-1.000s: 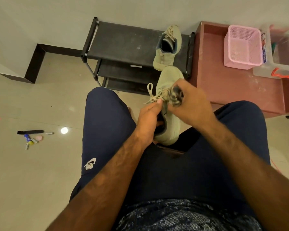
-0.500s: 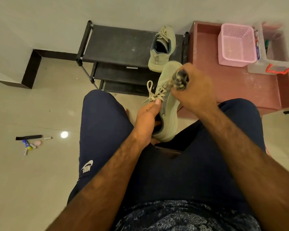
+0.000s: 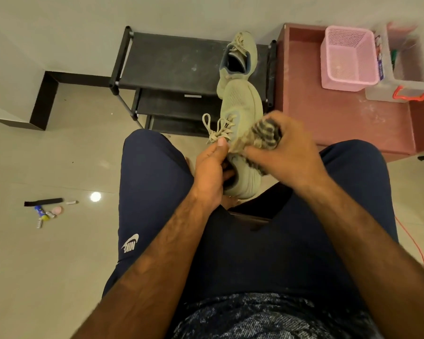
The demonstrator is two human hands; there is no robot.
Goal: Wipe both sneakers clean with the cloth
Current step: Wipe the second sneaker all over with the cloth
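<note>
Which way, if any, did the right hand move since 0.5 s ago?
Yes: the right hand and cloth pulled back toward the person, away from the shoe rack, baring more of the toe of the held sneaker.

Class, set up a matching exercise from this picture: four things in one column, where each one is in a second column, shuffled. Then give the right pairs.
Things:
1. cloth
2. basket
3. far sneaker
4. near sneaker

Places:
A. on the rack
B. held by the left hand
C. held by the right hand
D. on the red table

Pairs: 1-C, 2-D, 3-A, 4-B
</note>
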